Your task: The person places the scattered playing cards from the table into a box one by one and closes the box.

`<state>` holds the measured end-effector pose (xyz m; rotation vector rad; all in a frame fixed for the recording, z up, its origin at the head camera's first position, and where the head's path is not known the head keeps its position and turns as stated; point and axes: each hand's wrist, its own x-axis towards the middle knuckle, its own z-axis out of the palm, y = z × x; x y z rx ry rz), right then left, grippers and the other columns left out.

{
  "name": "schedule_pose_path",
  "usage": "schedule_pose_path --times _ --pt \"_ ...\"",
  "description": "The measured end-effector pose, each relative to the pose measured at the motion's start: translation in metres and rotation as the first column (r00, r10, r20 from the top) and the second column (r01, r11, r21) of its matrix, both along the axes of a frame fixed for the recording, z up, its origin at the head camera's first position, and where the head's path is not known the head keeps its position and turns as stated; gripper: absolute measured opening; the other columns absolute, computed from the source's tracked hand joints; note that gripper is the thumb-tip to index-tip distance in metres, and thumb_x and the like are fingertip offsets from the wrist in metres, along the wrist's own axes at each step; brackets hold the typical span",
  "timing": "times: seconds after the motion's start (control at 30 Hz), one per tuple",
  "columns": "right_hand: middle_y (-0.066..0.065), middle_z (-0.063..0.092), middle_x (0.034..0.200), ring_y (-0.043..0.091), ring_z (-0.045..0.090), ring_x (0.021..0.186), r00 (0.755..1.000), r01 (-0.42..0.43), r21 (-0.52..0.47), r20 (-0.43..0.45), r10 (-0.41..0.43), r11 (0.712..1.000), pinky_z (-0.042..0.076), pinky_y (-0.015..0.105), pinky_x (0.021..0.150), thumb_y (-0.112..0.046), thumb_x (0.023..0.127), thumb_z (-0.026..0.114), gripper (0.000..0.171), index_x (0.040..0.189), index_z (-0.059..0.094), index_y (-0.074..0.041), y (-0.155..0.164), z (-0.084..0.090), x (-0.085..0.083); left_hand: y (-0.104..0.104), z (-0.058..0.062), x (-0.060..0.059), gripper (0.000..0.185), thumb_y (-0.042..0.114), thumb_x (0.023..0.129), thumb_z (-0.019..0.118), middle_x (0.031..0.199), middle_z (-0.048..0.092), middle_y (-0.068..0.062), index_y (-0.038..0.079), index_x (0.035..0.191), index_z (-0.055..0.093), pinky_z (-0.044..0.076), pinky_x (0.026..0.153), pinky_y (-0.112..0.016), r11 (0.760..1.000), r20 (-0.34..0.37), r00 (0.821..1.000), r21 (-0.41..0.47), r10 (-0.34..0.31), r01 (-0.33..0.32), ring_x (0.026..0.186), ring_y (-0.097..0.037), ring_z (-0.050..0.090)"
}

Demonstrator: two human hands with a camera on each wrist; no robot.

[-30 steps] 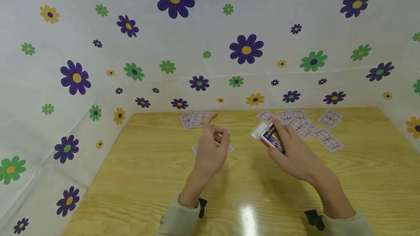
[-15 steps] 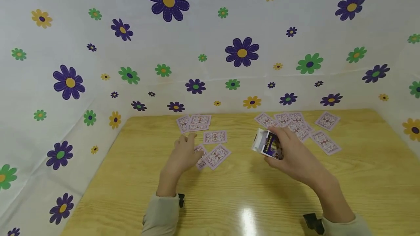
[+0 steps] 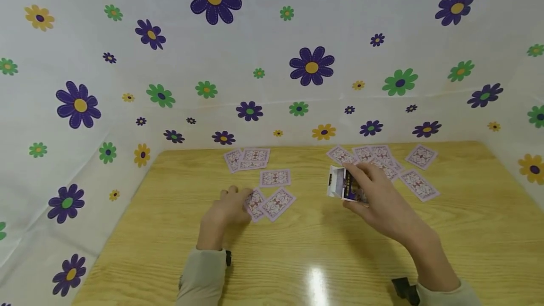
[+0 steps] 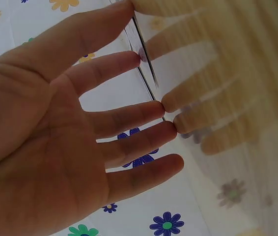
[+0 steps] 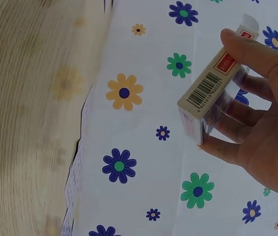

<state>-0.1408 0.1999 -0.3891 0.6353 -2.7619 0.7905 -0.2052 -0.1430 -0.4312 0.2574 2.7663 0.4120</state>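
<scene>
Holding a small card box [image 3: 351, 189] above the table [image 3: 297, 259] in the head view, your right hand [image 3: 380, 204] points its lifted flap [image 3: 335, 184] leftward — likely so the mouth faces your other hand. Your left hand [image 3: 224, 209] has its fingertips at the left edge of a face-down card [image 3: 256, 206]; a second card [image 3: 278, 203] overlaps it. In the left wrist view, your fingers are spread and nearly straight, some tips touching the shiny wood beside thin card edges; a grip can't be confirmed. In the right wrist view, your thumb presses the box's barcode side, fingers supporting it opposite — probably keeping the mouth unblocked.
</scene>
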Motion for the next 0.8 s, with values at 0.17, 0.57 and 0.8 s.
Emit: schedule_pose_path --times 0.17,0.57,0.8 --pt "0.024 0.049 0.131 0.038 0.051 0.115 1.000 -0.014 0.025 -0.017 0.015 1.000 0.049 0.052 0.093 -0.014 0.083 0.081 0.076 0.147 0.041 0.000 -0.002 0.000 0.001 -0.001 -0.002 0.003 0.066 0.003 0.081 0.069 0.139 0.046 -0.024 0.008 0.144 0.050 0.043 0.099 -0.060 1.000 -0.001 1.000 -0.018 0.000 0.000 0.125 -0.043 0.043" --pt "0.022 0.050 0.130 0.038 0.050 0.115 0.999 -0.014 0.047 -0.044 0.016 0.999 0.048 0.055 0.092 -0.012 0.077 0.086 0.079 0.146 0.048 -0.006 -0.001 0.003 0.007 0.014 0.001 0.006 0.043 0.015 0.084 0.071 0.118 0.053 -0.021 -0.001 0.121 0.055 0.047 0.093 -0.055 0.993 -0.006 1.000 -0.120 -0.013 0.012 0.110 -0.039 0.051" --pt "0.024 0.048 0.133 0.039 0.050 0.116 1.000 0.010 0.058 0.002 -0.010 0.998 0.049 0.055 0.092 -0.013 0.081 0.083 0.077 0.148 0.045 -0.004 0.004 0.008 0.010 0.023 0.002 0.009 0.042 0.017 0.085 0.071 0.113 0.057 -0.023 -0.008 0.116 0.059 0.049 0.091 -0.055 0.980 -0.038 0.999 -0.201 0.002 -0.009 0.106 -0.041 0.056"
